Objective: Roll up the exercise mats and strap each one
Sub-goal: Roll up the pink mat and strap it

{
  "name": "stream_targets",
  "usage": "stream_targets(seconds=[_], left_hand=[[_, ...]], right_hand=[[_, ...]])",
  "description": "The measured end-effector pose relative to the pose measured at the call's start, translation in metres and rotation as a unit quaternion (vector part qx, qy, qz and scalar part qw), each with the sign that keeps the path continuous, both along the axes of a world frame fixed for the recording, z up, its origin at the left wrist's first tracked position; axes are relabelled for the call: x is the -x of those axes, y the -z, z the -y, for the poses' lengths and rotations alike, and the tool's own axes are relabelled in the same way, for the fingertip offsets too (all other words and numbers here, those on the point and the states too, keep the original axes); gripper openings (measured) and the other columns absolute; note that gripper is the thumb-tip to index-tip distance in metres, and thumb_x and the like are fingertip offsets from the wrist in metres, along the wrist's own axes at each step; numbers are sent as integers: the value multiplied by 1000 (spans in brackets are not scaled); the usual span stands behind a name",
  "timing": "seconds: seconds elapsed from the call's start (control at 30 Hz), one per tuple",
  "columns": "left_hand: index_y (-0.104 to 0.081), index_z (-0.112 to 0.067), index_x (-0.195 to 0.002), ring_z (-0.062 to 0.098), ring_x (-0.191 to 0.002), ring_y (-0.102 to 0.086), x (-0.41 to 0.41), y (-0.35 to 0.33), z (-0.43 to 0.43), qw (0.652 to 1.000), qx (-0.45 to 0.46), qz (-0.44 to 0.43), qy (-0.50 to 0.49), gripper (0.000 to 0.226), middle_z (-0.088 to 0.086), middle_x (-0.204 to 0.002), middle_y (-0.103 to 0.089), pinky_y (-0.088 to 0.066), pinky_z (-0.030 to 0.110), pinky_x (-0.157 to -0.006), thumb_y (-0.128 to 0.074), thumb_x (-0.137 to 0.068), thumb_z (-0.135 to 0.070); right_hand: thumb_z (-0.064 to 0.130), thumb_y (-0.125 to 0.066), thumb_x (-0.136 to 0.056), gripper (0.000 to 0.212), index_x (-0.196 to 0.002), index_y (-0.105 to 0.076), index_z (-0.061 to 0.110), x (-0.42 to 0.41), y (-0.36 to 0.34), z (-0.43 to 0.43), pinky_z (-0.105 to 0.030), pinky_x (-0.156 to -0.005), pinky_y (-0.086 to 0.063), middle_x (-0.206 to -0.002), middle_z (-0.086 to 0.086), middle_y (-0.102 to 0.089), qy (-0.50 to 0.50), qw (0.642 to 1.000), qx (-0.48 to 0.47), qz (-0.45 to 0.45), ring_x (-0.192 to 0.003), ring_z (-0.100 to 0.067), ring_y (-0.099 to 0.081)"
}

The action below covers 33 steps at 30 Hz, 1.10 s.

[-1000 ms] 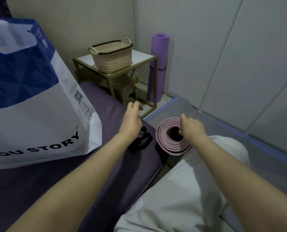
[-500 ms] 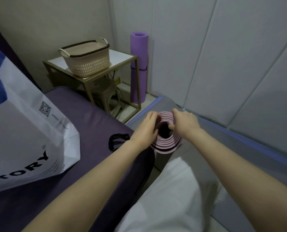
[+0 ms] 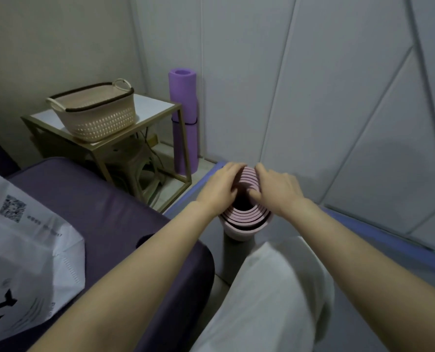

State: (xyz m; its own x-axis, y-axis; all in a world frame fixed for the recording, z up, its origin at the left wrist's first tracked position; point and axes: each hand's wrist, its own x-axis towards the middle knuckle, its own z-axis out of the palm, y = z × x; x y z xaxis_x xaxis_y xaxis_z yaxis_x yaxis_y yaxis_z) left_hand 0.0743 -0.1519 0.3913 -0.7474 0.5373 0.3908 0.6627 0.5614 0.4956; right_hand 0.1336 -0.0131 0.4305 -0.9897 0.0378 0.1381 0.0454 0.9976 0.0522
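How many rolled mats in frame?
2. Purple mat stands upright in the corner by the side table; pink mat is held by left hand and right hand. Others may be hidden.

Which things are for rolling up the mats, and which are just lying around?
For the job: pink mat, rolled, gripped by the left hand and right hand; purple mat, rolled, standing in the corner with a dark strap round it.

Just lying about: basket on the side table; white bag; stool under the table.
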Motion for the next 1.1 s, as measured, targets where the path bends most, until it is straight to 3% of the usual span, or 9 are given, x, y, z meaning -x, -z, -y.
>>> stream_targets(seconds=[0.13, 0.27, 0.4, 0.5, 0.63, 0.73, 0.83, 0.93, 1.1], left_hand=[[-50, -6, -131, 28, -119, -50, 6, -7, -15, 999, 13, -1, 38, 55, 12, -125, -55, -35, 32, -101, -58, -78, 5], [-49, -8, -131, 28, -118, -49, 13, -20, -27, 996, 43, -17, 72, 51, 11, -125, -53, -38, 37, -99, -57, -81, -3], [-50, -8, -127, 28, -108, -53, 10, -39, -37, 984, 48, -87, 146, 43, 11, -120, -54, -43, 39, -90, -44, -85, -7], [-48, -4, -121, 25, -95, -56, 6, -48, -39, 985, -15, -33, 170, 46, 10, -116, -53, -45, 36, -83, -33, -77, -2], [-43, -3, -121, 16, -91, -53, 9, -55, -32, 988, -97, 7, 124, 42, 8, -107, -54, -42, 26, -84, -39, -81, 10], [-42, -9, -117, 3, -69, -50, 11, -59, -26, 990, -60, 41, 118, 38, 1, -92, -58, -37, 23, -71, -43, -82, 5], [-44, -10, -115, 3, -65, -50, 12, -58, -23, 989, -43, 68, 123, 41, 6, -88, -62, -36, 22, -68, -43, -78, 7], [-43, -11, -120, 11, -73, -51, 12, -54, -22, 990, -32, 61, 126, 43, 5, -94, -62, -37, 22, -72, -45, -80, 6], [-40, -8, -132, 7, -86, -44, 6, -44, -16, 996, -58, -10, 68, 52, 9, -120, -46, -36, 18, -80, -51, -83, 6]], right_hand=[[47, -46, -92, 40, -114, -42, 13, -3, 1, -16, -35, -72, -39, -112, -12, -65, 17, 999, -19, -24, -104, -34, -60], [42, -44, -95, 41, -119, -40, 10, 2, 0, -26, -36, -74, -42, -112, -14, -65, 28, 999, -37, -16, -104, -35, -61], [26, -49, -94, 43, -127, -37, 3, 10, 7, -30, -38, -73, -40, -114, -18, -60, 13, 994, 110, -10, -103, -38, -59], [24, -58, -88, 64, -137, -25, -1, 9, 10, -25, -41, -73, -44, -106, -19, -64, 7, 983, 178, -37, -96, -41, -61], [28, -61, -83, 91, -151, -3, 15, 11, 16, -17, -40, -70, -44, -103, -10, -68, -5, 983, 163, -82, -91, -39, -62], [29, -62, -82, 78, -147, -21, 22, 17, 17, -18, -38, -73, -42, -117, -4, -63, -19, 982, 151, -109, -101, -35, -61], [30, -60, -83, 50, -130, -43, 22, 17, 17, -20, -37, -71, -40, -114, -2, -60, -24, 982, 148, -117, -101, -31, -60], [31, -59, -85, 49, -131, -43, 23, 18, 16, -23, -37, -74, -41, -115, -3, -58, -23, 984, 136, -110, -104, -30, -59], [28, -63, -85, 54, -133, -39, 19, 18, 13, -32, -35, -81, -38, -129, -4, -57, 1, 981, 161, -110, -115, -29, -55]])
